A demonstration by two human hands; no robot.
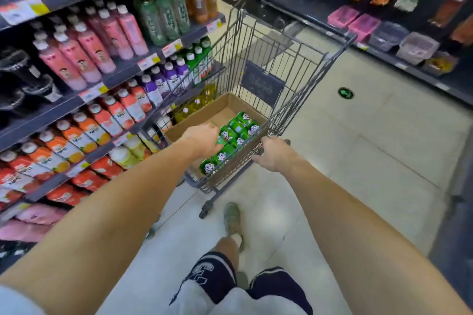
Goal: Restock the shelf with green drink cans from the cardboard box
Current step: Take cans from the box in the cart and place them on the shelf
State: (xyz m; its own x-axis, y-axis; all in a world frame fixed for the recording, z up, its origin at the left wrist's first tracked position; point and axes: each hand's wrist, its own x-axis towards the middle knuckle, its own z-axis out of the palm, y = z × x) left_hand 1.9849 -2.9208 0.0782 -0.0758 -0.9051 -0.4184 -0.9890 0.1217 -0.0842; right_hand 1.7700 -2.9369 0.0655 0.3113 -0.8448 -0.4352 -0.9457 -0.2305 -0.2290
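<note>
In cardboard box [227, 105]: green cans [231, 139].

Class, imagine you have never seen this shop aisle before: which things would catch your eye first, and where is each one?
Most striking are the green drink cans, lying in a row along the right side of the cardboard box inside the shopping cart mid-aisle. The left hand reaches into the box onto the cans, while the right hand grips the cart's near rim. On the left, shelves hold rows of pink bottles above orange ones.
</note>
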